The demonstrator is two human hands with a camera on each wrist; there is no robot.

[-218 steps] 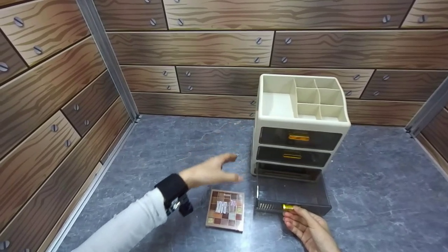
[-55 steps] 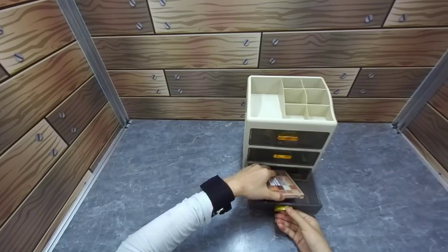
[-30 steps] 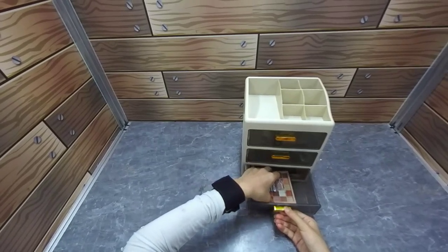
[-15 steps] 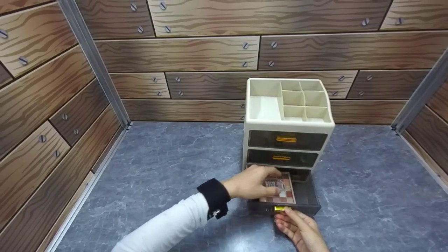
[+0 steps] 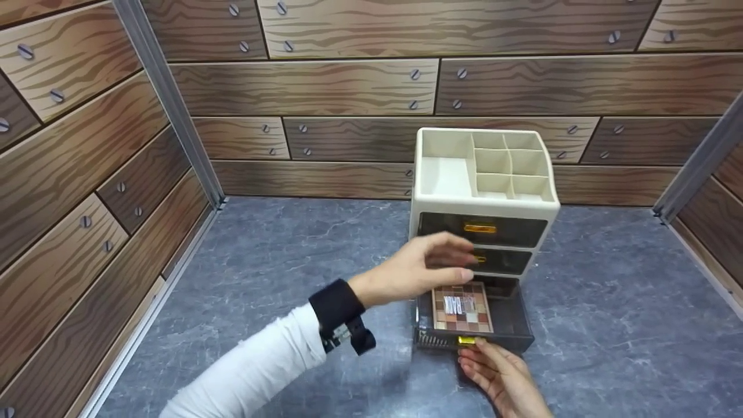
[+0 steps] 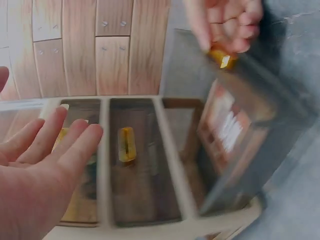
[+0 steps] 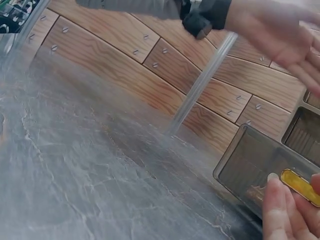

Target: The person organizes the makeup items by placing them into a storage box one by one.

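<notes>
- Square eyeshadow palette of brown, pink and beige pans [image 5: 462, 307] is seen lying flat inside the pulled-out bottom drawer of dark translucent plastic [image 5: 511, 316], part of a cream three-drawer plastic organiser [image 5: 486, 200].
- Left hand [image 5: 421, 269] is held above the drawer, fingers loosely spread, nothing gripped.
- Right hand [image 5: 502, 374]: the small gold drawer handle [image 5: 466, 341] is pinched at the fingertips.
- Judged: placing done; drawer not yet pushed shut.
- Writing on the palette lid is blurred by glare; not readable.
</notes>
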